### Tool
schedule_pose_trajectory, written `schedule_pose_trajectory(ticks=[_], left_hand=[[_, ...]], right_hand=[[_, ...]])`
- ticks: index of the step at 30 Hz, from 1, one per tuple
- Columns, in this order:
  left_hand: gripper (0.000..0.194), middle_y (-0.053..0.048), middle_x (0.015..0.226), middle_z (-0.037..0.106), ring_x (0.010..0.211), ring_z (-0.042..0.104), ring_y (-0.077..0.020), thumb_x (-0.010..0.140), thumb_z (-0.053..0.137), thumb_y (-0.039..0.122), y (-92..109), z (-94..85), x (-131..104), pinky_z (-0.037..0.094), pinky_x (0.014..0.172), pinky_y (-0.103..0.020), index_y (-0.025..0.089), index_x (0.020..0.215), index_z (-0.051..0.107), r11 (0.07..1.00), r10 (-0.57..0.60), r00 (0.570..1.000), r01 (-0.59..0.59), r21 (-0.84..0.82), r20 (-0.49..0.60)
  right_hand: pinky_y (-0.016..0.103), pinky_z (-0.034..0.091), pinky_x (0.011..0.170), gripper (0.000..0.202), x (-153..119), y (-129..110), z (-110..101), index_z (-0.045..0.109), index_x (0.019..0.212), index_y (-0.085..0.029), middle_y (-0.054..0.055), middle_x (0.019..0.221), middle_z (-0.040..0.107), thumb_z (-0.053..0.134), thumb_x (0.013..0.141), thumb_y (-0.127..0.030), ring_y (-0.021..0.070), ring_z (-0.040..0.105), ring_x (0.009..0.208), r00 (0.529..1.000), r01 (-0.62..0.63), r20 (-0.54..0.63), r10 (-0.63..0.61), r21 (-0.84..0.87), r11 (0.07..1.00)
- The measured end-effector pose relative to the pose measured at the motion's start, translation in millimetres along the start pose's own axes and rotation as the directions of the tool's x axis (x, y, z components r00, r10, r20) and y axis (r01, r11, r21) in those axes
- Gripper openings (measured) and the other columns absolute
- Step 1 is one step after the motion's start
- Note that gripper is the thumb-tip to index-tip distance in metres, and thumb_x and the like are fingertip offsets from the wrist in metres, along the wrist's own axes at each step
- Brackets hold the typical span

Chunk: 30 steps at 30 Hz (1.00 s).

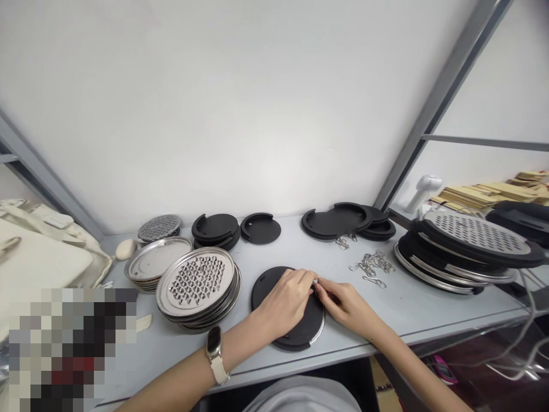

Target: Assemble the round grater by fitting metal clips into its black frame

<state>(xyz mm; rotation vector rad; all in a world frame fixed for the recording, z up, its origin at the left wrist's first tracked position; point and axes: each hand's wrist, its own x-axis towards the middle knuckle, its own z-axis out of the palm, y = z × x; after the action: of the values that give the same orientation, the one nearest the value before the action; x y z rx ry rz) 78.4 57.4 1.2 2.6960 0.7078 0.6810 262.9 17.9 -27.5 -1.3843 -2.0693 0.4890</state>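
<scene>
In front of me a black round holder (277,278) lies flat on the grey table, a thin metal rim showing at its lower right edge. My left hand (291,297) lies across it, fingers bent together over its right edge. At that same edge, my right hand (343,300) pinches with thumb and forefinger; the fingers hide what is between them. The fingertips of both hands nearly meet. To the right lies a loose heap of metal wire clips (372,264). On the left are stacked round metal grater plates (197,280).
Other plain metal discs (159,260) and black holders (217,226) stand along the wall. A tall stack of black holders with grater plates (476,232) is at right. A cloth bag (47,252) lies left, near a pixelated area. Cables (527,303) hang at right.
</scene>
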Motion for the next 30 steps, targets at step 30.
schedule_pose_trajectory(ticks=[30], left_hand=[[0.022, -0.006, 0.105, 0.058, 0.093, 0.053, -0.0203, 0.094, 0.038, 0.007, 1.8, -2.0, 0.5, 0.043, 0.087, -0.034, 0.017, 0.112, 0.047, 0.999, -0.001, 1.0, 0.001, -0.035, 0.01]], right_hand=[[0.023, 0.03, 0.049, 0.025, 0.5, -1.2, 2.3, 0.044, 0.074, -0.021, -0.005, 0.055, 0.04, 0.035, 0.097, -0.025, 0.0114, 0.04, 0.046, 0.997, 0.049, -0.061, -0.054, -0.073, 0.996]])
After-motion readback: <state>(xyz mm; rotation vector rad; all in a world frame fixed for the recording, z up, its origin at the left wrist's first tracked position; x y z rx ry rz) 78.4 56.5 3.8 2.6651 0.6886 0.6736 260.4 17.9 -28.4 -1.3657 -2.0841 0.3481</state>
